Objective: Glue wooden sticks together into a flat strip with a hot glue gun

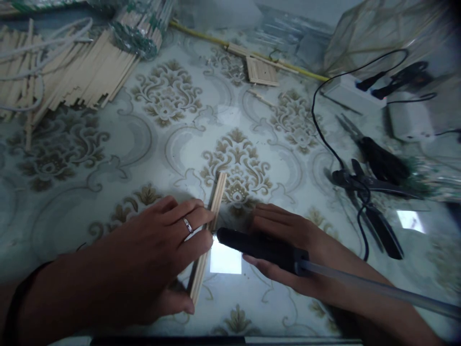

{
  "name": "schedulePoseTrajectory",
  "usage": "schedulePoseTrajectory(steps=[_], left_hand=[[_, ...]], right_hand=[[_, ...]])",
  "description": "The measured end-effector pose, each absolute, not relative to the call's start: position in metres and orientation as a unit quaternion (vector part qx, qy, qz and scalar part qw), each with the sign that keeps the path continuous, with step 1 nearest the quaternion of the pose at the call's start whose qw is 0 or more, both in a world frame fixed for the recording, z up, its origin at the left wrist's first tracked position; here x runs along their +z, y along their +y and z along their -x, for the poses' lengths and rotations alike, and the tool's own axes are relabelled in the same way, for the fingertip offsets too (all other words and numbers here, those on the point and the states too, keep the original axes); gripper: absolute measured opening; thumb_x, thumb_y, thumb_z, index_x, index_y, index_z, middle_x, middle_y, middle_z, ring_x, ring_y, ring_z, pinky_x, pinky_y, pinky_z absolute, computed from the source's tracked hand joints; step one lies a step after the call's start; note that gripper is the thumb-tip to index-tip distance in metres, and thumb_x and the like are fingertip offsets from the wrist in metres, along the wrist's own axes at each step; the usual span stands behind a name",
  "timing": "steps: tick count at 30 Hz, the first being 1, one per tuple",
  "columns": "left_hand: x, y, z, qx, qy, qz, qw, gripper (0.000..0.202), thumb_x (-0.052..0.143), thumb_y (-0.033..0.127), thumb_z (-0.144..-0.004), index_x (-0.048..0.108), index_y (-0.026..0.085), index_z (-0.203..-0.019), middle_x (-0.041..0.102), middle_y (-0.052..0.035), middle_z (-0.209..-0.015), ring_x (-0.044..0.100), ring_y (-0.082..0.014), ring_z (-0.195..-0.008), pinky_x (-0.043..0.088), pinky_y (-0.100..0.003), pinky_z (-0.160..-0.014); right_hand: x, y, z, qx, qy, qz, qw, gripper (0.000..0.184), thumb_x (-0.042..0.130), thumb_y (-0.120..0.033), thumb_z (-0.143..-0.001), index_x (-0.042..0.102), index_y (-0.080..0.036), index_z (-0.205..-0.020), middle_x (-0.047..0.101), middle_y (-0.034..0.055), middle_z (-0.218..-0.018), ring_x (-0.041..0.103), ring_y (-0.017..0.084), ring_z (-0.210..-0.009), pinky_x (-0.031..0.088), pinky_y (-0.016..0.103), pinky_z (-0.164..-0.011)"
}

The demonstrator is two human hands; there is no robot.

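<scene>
My left hand [165, 254], with a ring on one finger, pinches a few pale wooden sticks [218, 190] laid side by side on the patterned table cover. Its thumb presses near their lower end. A black hot glue gun [262, 247] is gripped in my right hand [288, 230]. A long translucent glue stick [360, 283] runs out of its back end. The gun's nozzle is at the right edge of the sticks, close to my left fingertips. Whether the nozzle touches the wood I cannot tell.
A heap of loose wooden sticks [86, 72] and a white cable [43, 77] are at upper left, beside plastic-wrapped bundles [142, 26]. Far back sits a small stick panel [262, 72]. On the right are pliers [378, 154], black-handled cutters [382, 230] and a white power strip [363, 93].
</scene>
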State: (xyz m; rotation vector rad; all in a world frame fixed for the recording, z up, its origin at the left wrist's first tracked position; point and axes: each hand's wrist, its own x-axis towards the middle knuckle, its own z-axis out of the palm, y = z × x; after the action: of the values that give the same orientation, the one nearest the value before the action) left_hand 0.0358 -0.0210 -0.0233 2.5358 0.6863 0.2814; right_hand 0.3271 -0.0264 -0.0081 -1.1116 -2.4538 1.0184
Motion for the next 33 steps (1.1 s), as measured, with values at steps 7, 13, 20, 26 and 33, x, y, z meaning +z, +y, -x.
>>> schedulePoseTrajectory(steps=[7, 13, 20, 26, 33], left_hand=[[-0.0250, -0.0227, -0.0351, 0.111, 0.253, -0.927, 0.255, 0.078, 0.109, 0.055, -0.065, 0.065, 0.020, -0.119, 0.073, -0.0120, -0.148, 0.064, -0.0371, -0.142, 0.049, -0.052, -0.114], [-0.0234, -0.0218, -0.0353, 0.103, 0.250, -0.928, 0.257, 0.071, 0.108, 0.051, -0.066, 0.064, 0.021, -0.114, 0.075, -0.0109, -0.138, 0.067, -0.0381, -0.135, 0.053, -0.051, -0.106], [-0.0255, -0.0199, -0.0375, 0.107, 0.248, -0.930, 0.250, 0.069, 0.107, 0.053, -0.066, 0.065, 0.021, -0.110, 0.075, -0.0131, -0.139, 0.068, -0.0393, -0.131, 0.055, -0.051, -0.101], [-0.0238, -0.0191, -0.0366, 0.093, 0.247, -0.937, 0.229, 0.066, 0.105, 0.056, -0.069, 0.066, 0.021, -0.109, 0.075, -0.0146, -0.143, 0.070, -0.0396, -0.130, 0.057, -0.049, -0.096], [-0.0227, -0.0179, -0.0373, 0.095, 0.242, -0.940, 0.222, 0.069, 0.106, 0.059, -0.067, 0.065, 0.021, -0.107, 0.077, -0.0136, -0.134, 0.072, -0.0390, -0.126, 0.058, -0.050, -0.093]], right_hand=[[-0.0069, -0.0277, -0.3259, 0.346, -0.854, 0.369, 0.121, 0.024, 0.063, -0.029, -0.109, 0.054, -0.026, -0.087, 0.063, 0.0001, -0.076, 0.062, 0.021, -0.074, 0.055, 0.038, -0.075], [-0.0092, -0.0294, -0.3272, 0.361, -0.854, 0.360, 0.104, 0.014, 0.065, -0.024, -0.106, 0.061, -0.024, -0.092, 0.071, 0.0037, -0.085, 0.068, 0.022, -0.082, 0.056, 0.038, -0.081], [-0.0107, -0.0290, -0.3258, 0.364, -0.856, 0.353, 0.101, 0.016, 0.066, -0.020, -0.103, 0.059, -0.023, -0.088, 0.066, 0.0012, -0.081, 0.061, 0.020, -0.077, 0.052, 0.035, -0.077], [-0.0097, -0.0321, -0.3268, 0.375, -0.856, 0.343, 0.096, 0.018, 0.066, -0.019, -0.101, 0.057, -0.023, -0.085, 0.062, -0.0008, -0.077, 0.055, 0.018, -0.073, 0.047, 0.033, -0.069], [-0.0099, -0.0331, -0.3253, 0.368, -0.863, 0.336, 0.080, 0.023, 0.062, -0.018, -0.103, 0.051, -0.025, -0.083, 0.059, -0.0013, -0.076, 0.054, 0.018, -0.073, 0.046, 0.033, -0.071]])
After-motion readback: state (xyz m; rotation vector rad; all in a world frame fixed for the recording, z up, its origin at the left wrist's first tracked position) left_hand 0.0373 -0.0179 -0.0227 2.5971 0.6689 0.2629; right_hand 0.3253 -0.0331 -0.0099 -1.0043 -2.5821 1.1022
